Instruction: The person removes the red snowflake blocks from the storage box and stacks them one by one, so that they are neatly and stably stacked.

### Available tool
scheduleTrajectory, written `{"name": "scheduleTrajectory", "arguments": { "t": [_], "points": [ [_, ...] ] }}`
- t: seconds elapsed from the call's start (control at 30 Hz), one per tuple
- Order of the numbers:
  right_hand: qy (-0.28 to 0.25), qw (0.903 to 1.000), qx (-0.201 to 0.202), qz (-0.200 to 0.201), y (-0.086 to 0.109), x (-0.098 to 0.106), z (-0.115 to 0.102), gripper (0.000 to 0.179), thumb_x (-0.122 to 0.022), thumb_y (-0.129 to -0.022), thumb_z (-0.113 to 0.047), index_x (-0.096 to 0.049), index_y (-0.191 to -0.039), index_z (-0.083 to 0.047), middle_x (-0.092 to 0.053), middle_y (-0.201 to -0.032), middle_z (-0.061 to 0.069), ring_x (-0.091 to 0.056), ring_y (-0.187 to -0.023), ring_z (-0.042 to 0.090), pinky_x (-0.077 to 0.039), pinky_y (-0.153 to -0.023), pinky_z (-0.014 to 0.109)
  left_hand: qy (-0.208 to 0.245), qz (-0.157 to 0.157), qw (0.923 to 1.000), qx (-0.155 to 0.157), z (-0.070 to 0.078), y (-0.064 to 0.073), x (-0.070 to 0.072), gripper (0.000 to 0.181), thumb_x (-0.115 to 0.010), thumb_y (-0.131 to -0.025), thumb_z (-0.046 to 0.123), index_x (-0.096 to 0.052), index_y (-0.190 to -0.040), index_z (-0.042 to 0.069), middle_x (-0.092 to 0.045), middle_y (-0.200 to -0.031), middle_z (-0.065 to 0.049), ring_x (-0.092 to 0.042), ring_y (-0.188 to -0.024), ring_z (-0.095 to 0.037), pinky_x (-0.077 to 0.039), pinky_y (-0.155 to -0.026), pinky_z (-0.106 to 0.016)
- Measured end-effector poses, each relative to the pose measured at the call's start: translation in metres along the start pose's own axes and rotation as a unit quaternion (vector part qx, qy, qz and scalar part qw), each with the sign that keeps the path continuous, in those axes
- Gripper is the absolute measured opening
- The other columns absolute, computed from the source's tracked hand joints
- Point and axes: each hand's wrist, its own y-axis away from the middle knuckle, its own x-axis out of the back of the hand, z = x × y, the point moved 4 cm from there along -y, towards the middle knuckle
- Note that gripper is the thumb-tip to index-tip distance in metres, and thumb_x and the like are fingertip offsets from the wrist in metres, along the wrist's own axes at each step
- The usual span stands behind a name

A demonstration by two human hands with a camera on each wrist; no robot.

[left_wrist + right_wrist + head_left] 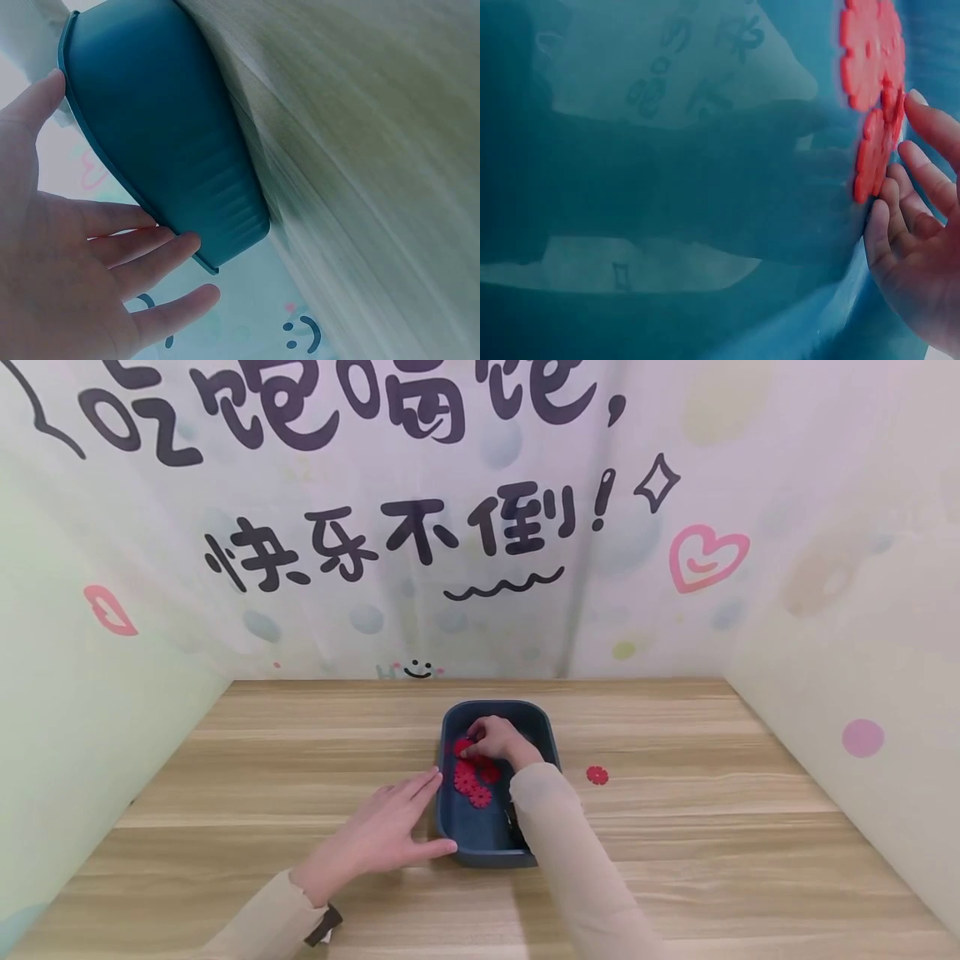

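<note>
A dark blue plastic bin (pixel 480 858) stands on the table, with several red flower-shaped discs (pixel 465 778) lying in its left part. My left hand (pixel 386 827) rests against the bin's left side, fingers spread. In the left wrist view, thumb and fingertips of the left hand (pixel 82 255) touch the rim of the bin (pixel 157 127). My right hand (pixel 502 742) reaches down inside the bin, at the discs near its far left. In the right wrist view, the right hand (pixel 922 232) has bent, parted fingers right beside the red discs (pixel 874 154).
One red disc (pixel 597 775) lies alone on the wooden table (pixel 675 843), right of the bin. White printed walls (pixel 480 635) close off the back and both sides. A dark strap (pixel 324 925) shows at the left sleeve.
</note>
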Motion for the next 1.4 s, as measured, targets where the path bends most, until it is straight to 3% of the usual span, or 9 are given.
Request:
{"name": "scheduleTrajectory", "arguments": {
  "t": [0.8, 1.03, 1.4],
  "points": [
    [0.031, 0.9994, 0.002, 0.013, 0.0001, -0.0039, -0.0019, 0.034, -0.071, -0.075, -0.022, -0.061, -0.104, -0.008, -0.056, -0.087, 0.004, -0.051, -0.080, 0.018, -0.046, -0.074, 0.032, 0.003, -0.001, 1.0000, 0.004, 0.0011, 0.0004, 0.0013, 0.090, -0.043, -0.075, 0.069, -0.034, -0.135, 0.002, -0.033, -0.137, -0.011, -0.037, -0.119, -0.027, -0.032, -0.091, -0.048],
    [0.051, 0.9982, 0.022, 0.022, -0.0020, -0.0030, -0.0039, 0.030, -0.073, -0.073, -0.021, -0.061, -0.098, -0.010, -0.053, -0.084, 0.002, -0.049, -0.078, 0.017, -0.045, -0.071, 0.030, 0.005, -0.003, 1.0000, 0.004, 0.0011, 0.0008, 0.0021, 0.091, -0.042, -0.075, 0.069, -0.035, -0.134, 0.001, -0.033, -0.137, -0.012, -0.037, -0.119, -0.028, -0.032, -0.091, -0.048],
    [0.037, 0.9990, 0.022, 0.007, -0.0008, -0.0039, -0.0047, 0.024, -0.071, -0.074, -0.019, -0.061, -0.094, -0.012, -0.054, -0.079, 0.002, -0.050, -0.075, 0.017, -0.045, -0.068, 0.029, 0.003, -0.003, 1.0000, 0.008, 0.0013, 0.0007, 0.0018, 0.089, -0.044, -0.075, 0.068, -0.035, -0.134, 0.002, -0.033, -0.137, -0.011, -0.038, -0.119, -0.028, -0.033, -0.091, -0.048]
  ]
}}
